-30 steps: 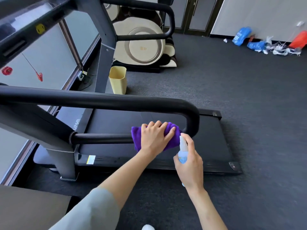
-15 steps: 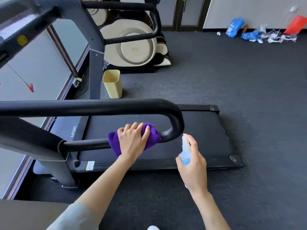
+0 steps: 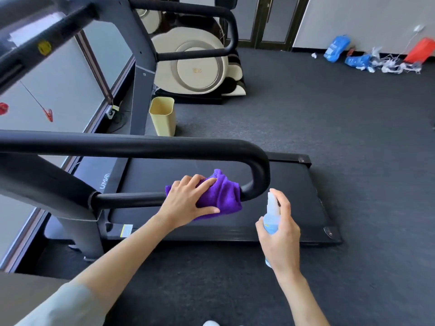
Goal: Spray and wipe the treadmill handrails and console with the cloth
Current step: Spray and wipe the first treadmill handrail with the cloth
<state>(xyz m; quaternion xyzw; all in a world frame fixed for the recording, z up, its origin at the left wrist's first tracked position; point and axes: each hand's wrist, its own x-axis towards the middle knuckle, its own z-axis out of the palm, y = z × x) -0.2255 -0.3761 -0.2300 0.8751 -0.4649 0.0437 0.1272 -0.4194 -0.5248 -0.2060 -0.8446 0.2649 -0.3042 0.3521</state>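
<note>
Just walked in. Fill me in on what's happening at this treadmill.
A person is cleaning the treadmill's handrail. The left hand presses a purple cloth around the rail's lower bar, just short of the bend. The right hand holds a spray bottle upright beside the bend, a finger on the nozzle. No spray is visible. A yellow bin stands on the floor beyond the treadmill.
</note>
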